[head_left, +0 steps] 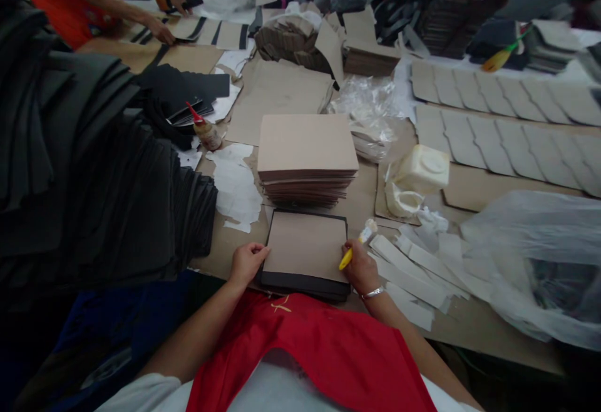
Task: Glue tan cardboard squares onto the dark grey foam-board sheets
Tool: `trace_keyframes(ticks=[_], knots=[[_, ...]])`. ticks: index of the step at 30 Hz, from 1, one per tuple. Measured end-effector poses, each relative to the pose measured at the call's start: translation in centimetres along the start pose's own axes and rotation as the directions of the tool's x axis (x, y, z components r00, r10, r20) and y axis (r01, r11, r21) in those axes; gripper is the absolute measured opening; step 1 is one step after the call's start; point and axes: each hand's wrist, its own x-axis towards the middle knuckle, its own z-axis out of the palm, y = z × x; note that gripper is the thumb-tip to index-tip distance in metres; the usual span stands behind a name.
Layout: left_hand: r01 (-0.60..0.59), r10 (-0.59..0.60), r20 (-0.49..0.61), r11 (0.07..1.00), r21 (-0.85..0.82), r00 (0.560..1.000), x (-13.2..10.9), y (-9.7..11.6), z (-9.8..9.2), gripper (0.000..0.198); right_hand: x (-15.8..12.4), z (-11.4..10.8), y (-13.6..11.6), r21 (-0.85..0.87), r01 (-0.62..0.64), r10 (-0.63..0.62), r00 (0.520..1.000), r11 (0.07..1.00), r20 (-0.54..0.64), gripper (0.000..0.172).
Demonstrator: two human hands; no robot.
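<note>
A tan board [305, 246] lies on top of a black piece [300, 283] at the table's near edge. My left hand [246, 262] pinches the left edge of that tan board, fingers closed on it. My right hand [359, 267] rests at the board's right edge and is closed around a yellow-handled glue brush [357, 244], whose bristle end points up and to the right. Just behind the board stands a stack of tan boards [306, 158].
A tall pile of black sheets [94, 168] fills the left. A glue bottle [205, 129] with a red tip, a white glue jug [420, 171], white paper strips [413, 268] and plastic bags [539, 262] surround the work spot. Another person's hands [159, 27] work at the far left.
</note>
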Motion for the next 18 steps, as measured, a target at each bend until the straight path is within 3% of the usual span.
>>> trace_keyframes(ticks=[7, 18], knots=[[-0.019, 0.018, 0.008, 0.982, 0.19, 1.0, -0.3, 0.7, 0.0, 0.035, -0.1, -0.4, 0.0, -0.026, -0.015, 0.016, 0.998, 1.0, 0.063, 0.023], [-0.028, 0.031, -0.009, 0.972, 0.232, 0.999, -0.6, 1.1, 0.1, 0.034, -0.1, -0.9, -0.4, 0.022, -0.036, 0.035, 0.998, 0.999, 0.046, 0.021]])
